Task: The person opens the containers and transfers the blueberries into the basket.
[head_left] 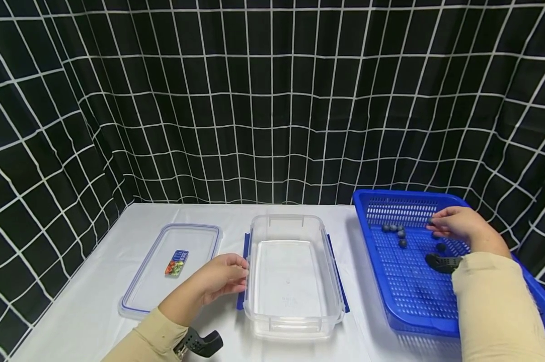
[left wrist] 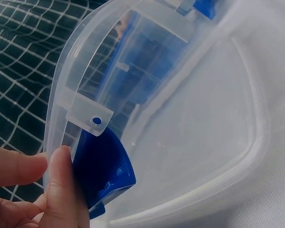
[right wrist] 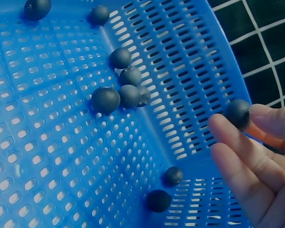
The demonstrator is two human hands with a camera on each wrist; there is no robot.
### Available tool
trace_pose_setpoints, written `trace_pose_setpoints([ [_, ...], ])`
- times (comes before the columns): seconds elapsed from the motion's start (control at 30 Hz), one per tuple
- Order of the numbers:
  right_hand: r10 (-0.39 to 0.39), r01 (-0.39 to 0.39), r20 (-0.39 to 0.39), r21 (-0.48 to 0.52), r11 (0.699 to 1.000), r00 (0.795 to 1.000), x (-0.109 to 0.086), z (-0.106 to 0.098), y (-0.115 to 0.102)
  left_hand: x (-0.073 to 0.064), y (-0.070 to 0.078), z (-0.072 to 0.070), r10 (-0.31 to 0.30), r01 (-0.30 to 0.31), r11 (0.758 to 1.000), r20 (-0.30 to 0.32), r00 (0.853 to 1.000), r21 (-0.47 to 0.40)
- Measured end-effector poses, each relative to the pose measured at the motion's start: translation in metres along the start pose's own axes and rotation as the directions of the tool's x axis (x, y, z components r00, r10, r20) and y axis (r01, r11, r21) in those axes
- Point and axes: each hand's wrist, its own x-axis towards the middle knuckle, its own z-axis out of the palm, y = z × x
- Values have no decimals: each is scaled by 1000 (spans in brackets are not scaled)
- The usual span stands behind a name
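My left hand (head_left: pixel 223 277) is at the left wall of a clear plastic food container (head_left: pixel 294 322), which has blue side latches and stands open with nothing inside. In the left wrist view, thumb and fingers pinch the container's rim beside a blue latch (left wrist: pixel 104 166). My right hand (head_left: pixel 463 226) is over the blue plastic basket (head_left: pixel 375 269), pinching one blueberry (right wrist: pixel 238 114) between thumb and fingertips. Below it, several more blueberries (right wrist: pixel 106 100) lie on the slotted basket floor, mostly along its far side.
To the container's left, its clear lid (head_left: pixel 152 291) with a blue seal and a colored label (head_left: pixel 176 263) lies flat on the white-covered table (head_left: pixel 86 306). A black curtain with a white grid (head_left: pixel 281 110) closes off the back and sides.
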Motion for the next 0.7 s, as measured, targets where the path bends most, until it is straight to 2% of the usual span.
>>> trace_pose_setpoints([
  [0.27,10,-10,-11,52,999,1000,-4,-1,-2,-1,0,0,-7,7,1000,-9,1000,3],
  [0.6,-66,65,-44,-26,998,997,-10,4,-19,0,3,0,-3,3,1000,0,1000,27],
  [0.7,-99,94,-58,-91,991,993,-11,8,-27,1,4,-1,-4,4,999,3,1000,54],
])
